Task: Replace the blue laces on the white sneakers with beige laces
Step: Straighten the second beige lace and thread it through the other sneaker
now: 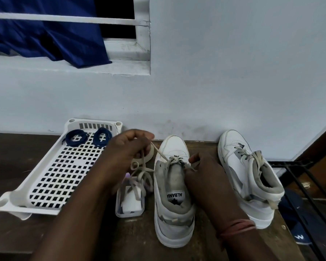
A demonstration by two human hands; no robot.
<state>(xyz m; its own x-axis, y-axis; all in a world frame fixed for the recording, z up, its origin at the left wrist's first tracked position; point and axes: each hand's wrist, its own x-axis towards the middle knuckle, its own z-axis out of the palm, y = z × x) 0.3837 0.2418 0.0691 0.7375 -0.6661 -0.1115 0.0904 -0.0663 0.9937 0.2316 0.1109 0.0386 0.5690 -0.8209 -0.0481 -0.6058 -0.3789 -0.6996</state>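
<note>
Beige lace (163,155) threaded through only the lowest eyelets of the near white sneaker (174,194), toe toward the wall, standing on the desk (11,166) between the two forearms. Left hand (129,146) curled round one run of that lace, drawing it taut up and to the left of the toe. Right hand (199,166) bent against the sneaker's right eyelet row, fingertips hidden behind the tongue; apparently pinching the other end, though not plainly shown. Slack from the left run hanging in loose loops (141,176) over a small clear plastic box (129,204) just beside the sneaker.

Likely troubles: uneven ends if the left pull outruns the right; a twisted flat lace at the crossing; loops snagging on the box rim or knotting on themselves; a skipped eyelet under the hidden right fingertips; the sneaker tipping or sliding leftward under a sideways tug, with nothing seen bracing the heel.

Second white sneaker (247,178) to the right, already carrying beige lace, ends draped loosely over the collar, well apart from the work. Roll of tape (149,154) behind the left hand, partly hidden, close to the taut run and liable to be dragged. White perforated tray (60,166) on the left, holding two coiled blue laces (77,138) at its far end, clear of the hands. Black metal bars (299,178) at the desk's right edge, near the second sneaker. Blue cloth (45,34) over the window ledge above.
</note>
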